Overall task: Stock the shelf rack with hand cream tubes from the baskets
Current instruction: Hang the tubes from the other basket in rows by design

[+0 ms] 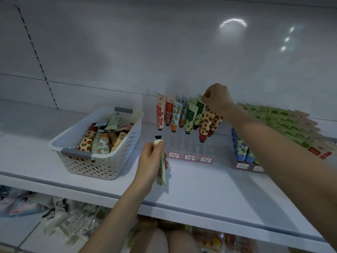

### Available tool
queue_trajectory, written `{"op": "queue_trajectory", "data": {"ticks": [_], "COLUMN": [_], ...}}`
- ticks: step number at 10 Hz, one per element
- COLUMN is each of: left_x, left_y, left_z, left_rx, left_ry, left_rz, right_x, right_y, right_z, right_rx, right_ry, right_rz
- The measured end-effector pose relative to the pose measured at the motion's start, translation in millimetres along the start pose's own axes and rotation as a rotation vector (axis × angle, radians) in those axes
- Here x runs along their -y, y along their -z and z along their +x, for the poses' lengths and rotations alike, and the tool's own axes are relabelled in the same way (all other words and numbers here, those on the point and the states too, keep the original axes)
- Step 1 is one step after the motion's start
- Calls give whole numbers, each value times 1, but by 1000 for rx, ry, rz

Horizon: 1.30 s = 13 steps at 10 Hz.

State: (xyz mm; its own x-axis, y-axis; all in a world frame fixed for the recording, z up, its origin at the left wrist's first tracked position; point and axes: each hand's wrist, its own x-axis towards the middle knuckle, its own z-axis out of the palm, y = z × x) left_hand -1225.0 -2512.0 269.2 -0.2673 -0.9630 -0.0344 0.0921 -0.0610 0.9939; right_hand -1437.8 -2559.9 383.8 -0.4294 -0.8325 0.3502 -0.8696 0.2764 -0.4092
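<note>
- White back panel (164,52) fills the upper view, glossy, with a dim grey cast.
- Thin seam (91,86) crosses the panel low down, slightly slanted.
- Slotted upright strip (35,52), black-and-white, slants down the left side to the shelf.
- Curved bright glare (233,22) on the panel at upper right, with three small light spots (287,39) near it, lower right.
- White shelf board (209,189) runs across, with a pale front edge strip (182,209).
- Below the board: clear-wrapped packets (60,221) at left, red-orange packets (228,240) at right, blurred.
- Soft light, faint shadows on the board.
</note>
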Motion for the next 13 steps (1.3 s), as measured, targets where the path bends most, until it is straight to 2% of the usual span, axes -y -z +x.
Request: {"op": "queue_trajectory", "data": {"ticks": [6, 13], "left_x": [4, 4], "left_y": [0, 3], "left_z": [2, -1], "left_rx": [2, 4], "left_ry": [19, 15], "left_rz": [4, -16], "right_x": [1, 3], "right_y": [-18, -16], "right_z": [2, -2], "right_rx": [71, 80], "right_ry": [-27, 44], "right_rz": [-253, -180]}}
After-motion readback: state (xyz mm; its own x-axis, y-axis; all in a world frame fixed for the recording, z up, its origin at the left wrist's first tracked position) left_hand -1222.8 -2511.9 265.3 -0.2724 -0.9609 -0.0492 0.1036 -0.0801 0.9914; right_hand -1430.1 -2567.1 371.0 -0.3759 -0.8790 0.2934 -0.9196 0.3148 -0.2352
